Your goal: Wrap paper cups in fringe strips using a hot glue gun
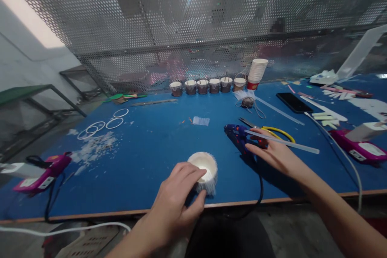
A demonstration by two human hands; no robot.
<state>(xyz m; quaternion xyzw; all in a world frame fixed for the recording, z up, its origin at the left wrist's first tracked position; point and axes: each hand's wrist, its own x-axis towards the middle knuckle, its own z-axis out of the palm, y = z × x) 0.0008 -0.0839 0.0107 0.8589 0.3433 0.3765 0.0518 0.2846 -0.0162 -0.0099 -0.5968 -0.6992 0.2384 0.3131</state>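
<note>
My left hand [178,189] grips a small white cup [203,161] with fringed, hair-like strands around its outside, near the table's front edge. Its fingers reach over the rim into the cup and the thumb lies against the side. To the right, my right hand [276,153] is at a dark blue glue gun [237,135], thumb against its handle and the other fingers partly hidden behind. A long translucent glue stick [290,142] sticks out of the gun's back. Just behind lie scissors [247,122] and a yellow curved handle [281,134].
Several dark-wrapped cups [202,87] line the back beside a paper cup stack [257,73]. Grey yarn [247,102], a phone [294,102] and a magenta power strip [359,147] lie right. White rings [114,123], scraps [93,147] and another magenta strip [45,173] lie left.
</note>
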